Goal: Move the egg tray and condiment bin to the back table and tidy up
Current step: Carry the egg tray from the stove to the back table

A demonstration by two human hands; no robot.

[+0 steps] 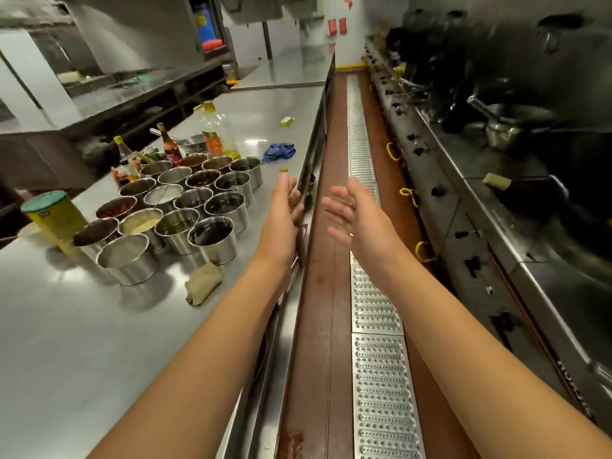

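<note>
Both my arms reach forward over the aisle beside a long steel table (pixel 82 326). My left hand (pixel 284 213) hovers at the table's right edge with fingers straight, holding nothing. My right hand (pixel 354 217) is held out over the brown floor, palm facing left, fingers spread and empty. On the table to the left stands a cluster of several round steel condiment cups (pixel 185 207) with sauces and powders. No egg tray and no bin are in view.
Behind the cups stand sauce bottles (pixel 170 145) and a large oil bottle (pixel 217 132). A yellow canister (pixel 58 220), a beige rag (pixel 203 283) and a blue cloth (pixel 280 151) lie on the table. A metal floor drain grate (pixel 374 309) runs down the aisle; a stove line (pixel 496 226) is on the right.
</note>
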